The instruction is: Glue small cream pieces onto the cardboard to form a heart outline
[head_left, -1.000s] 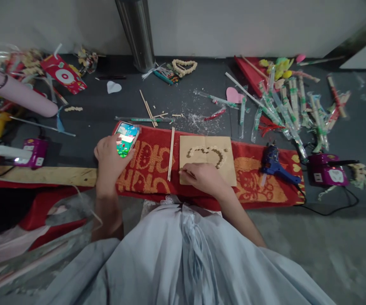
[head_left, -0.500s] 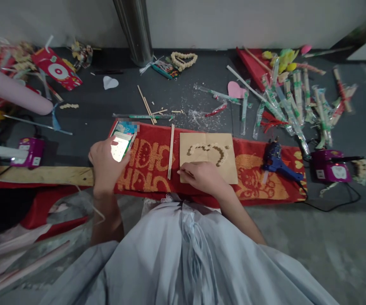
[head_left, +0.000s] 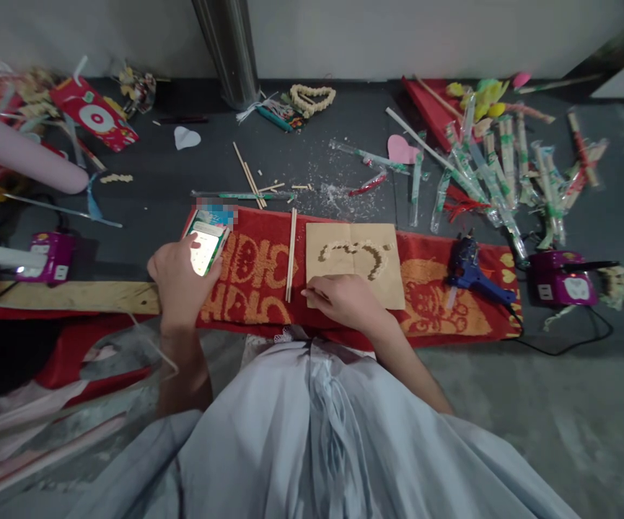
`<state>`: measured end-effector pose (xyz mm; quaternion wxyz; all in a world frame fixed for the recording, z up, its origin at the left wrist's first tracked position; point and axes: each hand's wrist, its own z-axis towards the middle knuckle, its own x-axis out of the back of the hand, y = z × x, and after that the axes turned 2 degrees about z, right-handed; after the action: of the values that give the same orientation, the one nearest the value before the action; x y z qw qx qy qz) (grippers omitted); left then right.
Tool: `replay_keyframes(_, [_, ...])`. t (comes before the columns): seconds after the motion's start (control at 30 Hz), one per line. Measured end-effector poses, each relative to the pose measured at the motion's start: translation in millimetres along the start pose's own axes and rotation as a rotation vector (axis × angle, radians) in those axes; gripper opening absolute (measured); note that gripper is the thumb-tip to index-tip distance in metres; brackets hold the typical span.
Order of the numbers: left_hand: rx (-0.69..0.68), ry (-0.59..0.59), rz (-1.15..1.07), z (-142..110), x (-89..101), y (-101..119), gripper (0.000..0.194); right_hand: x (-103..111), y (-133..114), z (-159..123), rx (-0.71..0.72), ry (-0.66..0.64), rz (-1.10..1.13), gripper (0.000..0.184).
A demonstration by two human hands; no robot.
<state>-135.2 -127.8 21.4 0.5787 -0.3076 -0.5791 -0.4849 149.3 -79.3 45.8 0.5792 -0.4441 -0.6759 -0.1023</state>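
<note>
My left hand rests on a lit smartphone lying on the left end of a red towel, thumb on its screen. My right hand lies with curled fingers on the near left corner of a brown cardboard square, pinching something small I cannot make out. A half-made heart of small pale wooden pieces sits on the cardboard. A pair of chopsticks lies on the towel between my hands.
A blue glue gun lies on the towel's right end, a purple device past it. Wrapped chopsticks are scattered at the back right. A wooden plank, another purple device and someone's pink sleeve are at left.
The phone screen changed from a colourful picture to a bright light page under my left thumb. The view drifted slightly. My right hand stayed on the cardboard.
</note>
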Motion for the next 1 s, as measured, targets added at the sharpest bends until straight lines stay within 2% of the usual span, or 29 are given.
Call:
replay_keyframes(0.17, [0.031, 0.006, -0.006, -5.8, 5.7, -1.1, 0.052, 0.6, -2.0, -1.0, -0.006, -0.004, 0.011, 0.033])
replay_keyframes(0.37, [0.098, -0.019, 0.038, -14.9, 13.3, -5.6, 0.045, -0.4, -1.9, -2.9, 0.0, -0.017, 0.0, 0.034])
replay_keyframes(0.67, [-0.001, 0.053, -0.025, -16.3, 0.7, -7.1, 0.053, 0.6, -5.1, -3.5, 0.003, -0.022, -0.023, 0.035])
replay_keyframes(1.0, [-0.095, 0.118, -0.056, -17.3, -4.1, -6.9, 0.041, 3.3, -6.6, -8.9, -0.021, -0.027, -0.025, 0.033])
